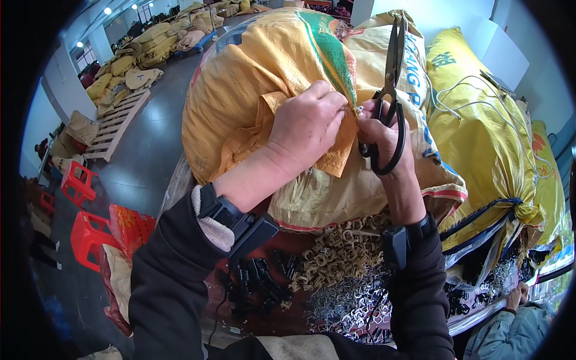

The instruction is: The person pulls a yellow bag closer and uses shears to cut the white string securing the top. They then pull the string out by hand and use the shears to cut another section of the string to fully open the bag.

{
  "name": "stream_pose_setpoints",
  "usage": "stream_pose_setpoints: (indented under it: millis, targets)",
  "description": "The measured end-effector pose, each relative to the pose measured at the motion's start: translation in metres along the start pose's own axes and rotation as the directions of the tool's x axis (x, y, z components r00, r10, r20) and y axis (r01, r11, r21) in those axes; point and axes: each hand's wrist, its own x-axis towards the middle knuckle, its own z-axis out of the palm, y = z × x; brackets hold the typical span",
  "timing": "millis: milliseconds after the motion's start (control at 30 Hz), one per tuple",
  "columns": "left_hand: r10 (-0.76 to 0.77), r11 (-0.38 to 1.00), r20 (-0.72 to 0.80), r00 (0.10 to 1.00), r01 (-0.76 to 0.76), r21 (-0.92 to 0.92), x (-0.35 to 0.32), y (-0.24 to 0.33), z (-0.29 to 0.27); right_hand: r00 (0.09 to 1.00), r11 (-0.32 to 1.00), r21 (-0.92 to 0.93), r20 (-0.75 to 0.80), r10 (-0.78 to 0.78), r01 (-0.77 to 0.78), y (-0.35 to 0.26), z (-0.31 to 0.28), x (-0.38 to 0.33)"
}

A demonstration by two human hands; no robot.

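Grey floor (143,174), bulging orange woven sack (240,84), green-striped, left fingers (329,101) pinching it, right fingers (373,129) holding black scissors (393,63)

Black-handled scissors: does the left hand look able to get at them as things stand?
Probably not without letting go first: the left hand is close by but grips the orange woven sack, and the right hand holds the black-handled scissors.

Loose fittings (345,258) lie on the worktop (282,324) before the middle sack (252,66); scissors (390,84) are at its right, another sack (483,156) farther right; stools (82,239) stand leftward on the floor (135,186), a pallet (117,129) behind them, a sack pile (153,51) beyond
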Motion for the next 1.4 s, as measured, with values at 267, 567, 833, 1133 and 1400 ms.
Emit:
stream_pose_setpoints:
  millis: [267,567,833,1133,1400]
  targets:
    - [0.126,0.954,0.183,0.975,-0.169,0.246,0.010,-0.005,-0.004,0.997,0.980,0.198,0.073,-0.017,0.002,0.008,-0.002,0.004]
    - [-0.038,0.998,0.040,0.998,0.040,-0.050,-0.003,-0.013,-0.005,0.991,0.981,0.171,0.116,0.069,-0.088,0.016,-0.004,0.006]
    - [-0.041,0.997,0.003,0.999,0.041,-0.068,-0.006,-0.013,-0.002,1.000,1.000,0.025,0.029,0.012,-0.013,0.008,0.009,0.003]
    - [0.029,0.997,0.036,0.999,-0.026,-0.070,0.000,-0.010,-0.002,1.000,1.000,0.019,-0.009,0.014,-0.014,0.007,0.011,0.001]
    - [0.087,0.991,0.187,0.978,-0.105,0.088,0.017,-0.009,-0.012,1.000,1.000,0.022,-0.015,-0.016,0.017,0.007,0.014,0.001]
